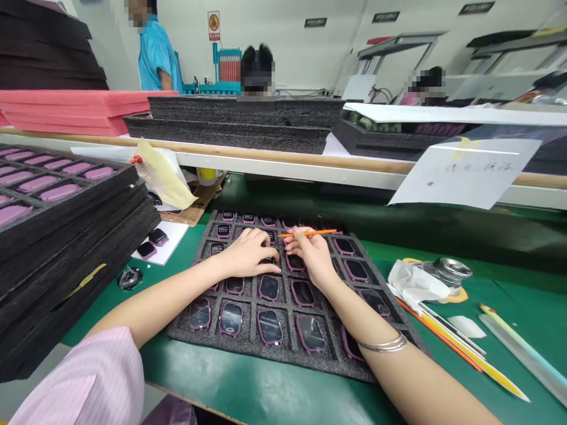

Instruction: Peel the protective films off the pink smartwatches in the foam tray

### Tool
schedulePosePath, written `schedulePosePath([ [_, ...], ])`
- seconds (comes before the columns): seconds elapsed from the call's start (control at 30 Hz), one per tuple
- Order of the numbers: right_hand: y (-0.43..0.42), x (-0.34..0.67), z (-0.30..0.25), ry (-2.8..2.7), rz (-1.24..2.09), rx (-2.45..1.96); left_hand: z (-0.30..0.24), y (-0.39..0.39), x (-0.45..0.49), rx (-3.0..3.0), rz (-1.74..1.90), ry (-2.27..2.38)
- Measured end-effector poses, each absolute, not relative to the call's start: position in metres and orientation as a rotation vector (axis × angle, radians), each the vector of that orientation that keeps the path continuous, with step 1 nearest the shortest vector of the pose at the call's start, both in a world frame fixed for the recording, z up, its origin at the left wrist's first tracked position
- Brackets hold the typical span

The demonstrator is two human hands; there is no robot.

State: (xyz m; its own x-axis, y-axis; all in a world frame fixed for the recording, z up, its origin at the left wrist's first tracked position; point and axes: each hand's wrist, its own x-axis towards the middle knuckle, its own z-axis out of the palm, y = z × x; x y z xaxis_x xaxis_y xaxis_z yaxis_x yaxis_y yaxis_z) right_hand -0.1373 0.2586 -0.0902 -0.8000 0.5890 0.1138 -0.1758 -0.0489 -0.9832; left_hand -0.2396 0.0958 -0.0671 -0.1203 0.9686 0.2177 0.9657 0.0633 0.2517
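Observation:
A dark foam tray (208, 339) lies before me on the bench, its compartments holding purple-framed watch cases (269, 326) with dark glass faces. My left hand (248, 254) rests over the tray's middle, fingers curved and thumb apart, close to a watch case partly hidden beneath it. Between the thumb and fingers of my right hand (312, 254) is a thin orange stick (325, 232), held nearly level with its tip pointing left. That tip is beside a watch case (270, 236) in one of the rear rows. Whether it touches the case I cannot tell.
Left stands a tall stack of foam trays (88, 248) with purple cases on top; two watch cases (153, 243) lie beside it. Right are a metal-topped container (449, 271), white tissue (416, 283) and several sticks (447, 336). A shelf (274, 162) crosses behind; people are beyond.

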Motion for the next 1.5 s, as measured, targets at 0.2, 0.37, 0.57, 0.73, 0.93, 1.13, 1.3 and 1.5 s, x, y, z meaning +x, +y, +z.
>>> schedulePosePath([
  [0.2, 0.252, -0.134, -0.107, -1.765, 1.948, -0.435, -0.070, 0.079, -0.249, 1.998, 0.696, 2.315],
  [0.37, 0.246, -0.139, -0.116, -1.801, 1.918, -0.437, -0.075, 0.082, -0.253, 1.915, 0.781, 2.311],
  [0.57, 0.245, -0.139, -0.118, -1.861, 1.867, -0.416, -0.080, 0.086, -0.250, 1.759, 0.911, 2.328],
  [0.73, 0.244, -0.137, -0.115, -1.908, 1.828, -0.393, -0.079, 0.087, -0.249, 1.734, 0.905, 2.345],
  [0.93, 0.244, -0.136, -0.114, -1.956, 1.791, -0.411, -0.069, 0.080, -0.250, 1.844, 0.732, 2.458],
  [1.13, 0.242, -0.136, -0.109, -1.957, 1.764, -0.409, -0.062, 0.057, -0.262, 2.022, 0.493, 2.374],
  [1.3, 0.235, -0.152, -0.089, -1.940, 1.765, -0.336, -0.060, 0.033, -0.268, 1.974, 0.525, 2.417],
  [1.5, 0.210, -0.182, -0.083, -1.964, 1.869, -0.233, -0.067, 0.025, -0.263, 1.892, 0.743, 2.409],
])
